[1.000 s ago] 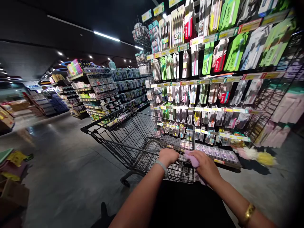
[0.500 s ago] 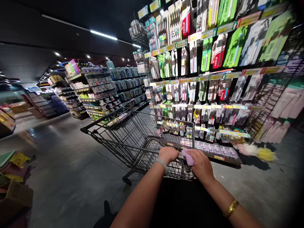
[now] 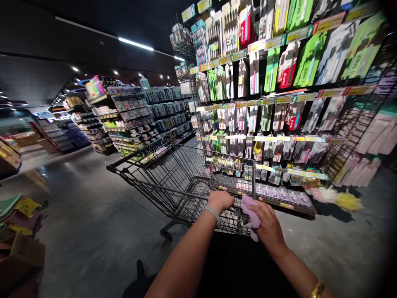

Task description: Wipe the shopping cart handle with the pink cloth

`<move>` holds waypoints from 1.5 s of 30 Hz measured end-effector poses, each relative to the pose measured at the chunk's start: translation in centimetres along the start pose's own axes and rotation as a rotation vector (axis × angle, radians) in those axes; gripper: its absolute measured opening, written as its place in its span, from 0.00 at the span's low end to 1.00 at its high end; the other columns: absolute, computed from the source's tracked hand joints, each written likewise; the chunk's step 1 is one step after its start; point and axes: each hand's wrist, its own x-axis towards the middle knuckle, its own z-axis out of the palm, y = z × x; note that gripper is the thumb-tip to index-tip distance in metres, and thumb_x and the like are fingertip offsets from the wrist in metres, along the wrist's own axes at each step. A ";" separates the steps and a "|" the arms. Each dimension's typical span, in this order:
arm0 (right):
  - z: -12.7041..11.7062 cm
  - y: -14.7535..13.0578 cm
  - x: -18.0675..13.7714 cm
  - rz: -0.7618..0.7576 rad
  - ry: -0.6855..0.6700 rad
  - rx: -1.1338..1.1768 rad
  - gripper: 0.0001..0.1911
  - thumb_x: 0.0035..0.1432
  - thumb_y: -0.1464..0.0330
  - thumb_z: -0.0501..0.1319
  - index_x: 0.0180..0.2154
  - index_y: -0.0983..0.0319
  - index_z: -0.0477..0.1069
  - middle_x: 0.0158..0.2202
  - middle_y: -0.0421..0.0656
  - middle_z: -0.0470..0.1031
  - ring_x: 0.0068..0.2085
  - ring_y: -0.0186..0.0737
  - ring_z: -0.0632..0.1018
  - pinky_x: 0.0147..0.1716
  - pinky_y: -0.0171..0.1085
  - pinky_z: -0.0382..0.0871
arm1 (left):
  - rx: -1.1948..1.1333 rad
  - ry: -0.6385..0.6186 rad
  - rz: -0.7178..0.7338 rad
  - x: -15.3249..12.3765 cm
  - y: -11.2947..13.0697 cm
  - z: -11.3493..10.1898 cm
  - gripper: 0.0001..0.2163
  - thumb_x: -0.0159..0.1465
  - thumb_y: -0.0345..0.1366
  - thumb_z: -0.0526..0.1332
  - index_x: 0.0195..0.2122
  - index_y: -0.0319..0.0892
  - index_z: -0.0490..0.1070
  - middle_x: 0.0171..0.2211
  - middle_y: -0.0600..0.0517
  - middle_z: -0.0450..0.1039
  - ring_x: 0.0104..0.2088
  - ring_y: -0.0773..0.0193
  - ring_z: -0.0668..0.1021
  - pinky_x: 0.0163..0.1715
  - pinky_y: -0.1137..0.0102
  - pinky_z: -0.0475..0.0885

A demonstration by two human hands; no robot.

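A black wire shopping cart [image 3: 149, 186] stands in front of me, its handle end to the left. My left hand [image 3: 221, 201] is closed around the top rail at the cart's near right end. Just right of it, my right hand [image 3: 269, 225] grips a bunched lilac cloth [image 3: 252, 213] over the rail's right corner. Part of the cloth hangs below the fingers. The rail beneath both hands is mostly hidden.
A tall rack of packaged toothbrushes [image 3: 273, 111] rises right behind the cart. Pale gloves [image 3: 361, 170] and a yellow bath puff [image 3: 349, 201] hang at its right end. Other stocked shelves [image 3: 130, 111] stand back left. A cardboard box [image 3: 26, 252] is at lower left.
My right hand has shifted slightly right and down with the lilac cloth, and more of the cloth now shows. My left hand stays on the rail.
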 end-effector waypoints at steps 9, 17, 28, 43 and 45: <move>-0.2 0.0 -0.3 0.056 -0.059 -0.043 0.26 0.50 0.80 0.54 0.48 0.57 0.73 0.53 0.46 0.72 0.55 0.49 0.70 0.57 0.51 0.66 | -0.006 -0.004 -0.009 -0.1 0.1 -0.1 0.24 0.66 0.45 0.46 0.49 0.45 0.78 0.54 0.44 0.76 0.53 0.50 0.77 0.51 0.60 0.73; -0.1 -0.2 -0.4 0.054 -0.069 -0.092 0.25 0.51 0.81 0.54 0.48 0.57 0.74 0.53 0.46 0.71 0.55 0.49 0.68 0.56 0.50 0.67 | -0.006 0.001 -0.016 0.1 0.0 0.2 0.25 0.66 0.47 0.45 0.50 0.44 0.77 0.54 0.44 0.76 0.53 0.50 0.77 0.51 0.60 0.73; -0.2 -0.4 -0.5 0.058 -0.061 -0.110 0.22 0.52 0.77 0.56 0.47 0.56 0.75 0.53 0.46 0.73 0.55 0.49 0.70 0.55 0.50 0.67 | -0.012 -0.003 -0.011 -0.1 -0.1 0.1 0.25 0.66 0.46 0.45 0.50 0.44 0.77 0.54 0.44 0.76 0.53 0.50 0.77 0.51 0.60 0.73; -0.1 -0.1 -0.7 0.042 -0.075 -0.135 0.21 0.53 0.76 0.57 0.47 0.55 0.75 0.53 0.46 0.72 0.54 0.50 0.70 0.55 0.50 0.67 | -0.005 -0.007 -0.005 -0.1 -0.1 0.1 0.23 0.65 0.45 0.46 0.49 0.45 0.78 0.53 0.45 0.76 0.53 0.51 0.78 0.50 0.61 0.73; -0.1 -0.3 -0.7 0.043 -0.066 -0.133 0.21 0.53 0.77 0.57 0.47 0.55 0.75 0.53 0.46 0.72 0.55 0.50 0.69 0.55 0.50 0.67 | -0.005 -0.006 -0.007 -0.1 -0.1 0.1 0.23 0.65 0.45 0.46 0.49 0.45 0.78 0.53 0.45 0.76 0.53 0.52 0.78 0.50 0.62 0.73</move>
